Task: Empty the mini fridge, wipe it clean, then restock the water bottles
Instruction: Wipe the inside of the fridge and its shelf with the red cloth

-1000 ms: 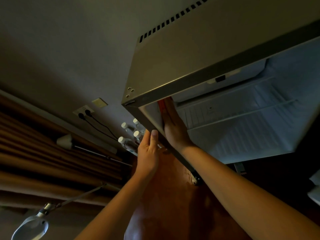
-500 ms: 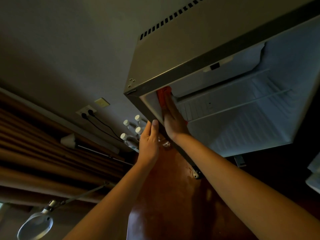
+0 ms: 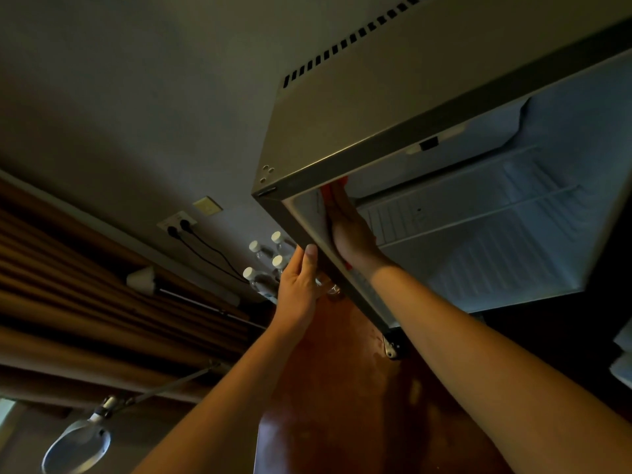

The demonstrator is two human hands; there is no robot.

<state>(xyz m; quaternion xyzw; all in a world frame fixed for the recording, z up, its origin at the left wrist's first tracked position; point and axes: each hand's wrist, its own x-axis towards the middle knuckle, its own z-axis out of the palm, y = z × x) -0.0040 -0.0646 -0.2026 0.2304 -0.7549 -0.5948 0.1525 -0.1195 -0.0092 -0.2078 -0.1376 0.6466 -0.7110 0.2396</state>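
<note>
Left of the open silver mini fridge [image 3: 427,107], four clear white-capped water bottles [image 3: 263,265] waiting on the floor; left hand [image 3: 301,282] flat-fingered, bracing the cabinet's edge; right hand [image 3: 349,227] spread, pressing a red cloth [image 3: 326,195] on the inner side wall; wiping step, probably; next, sweep shelves, then restock

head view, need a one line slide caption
Right hand presses a red cloth flat against the empty mini fridge's inner side wall; left hand braces its frame, water bottles behind.
</note>
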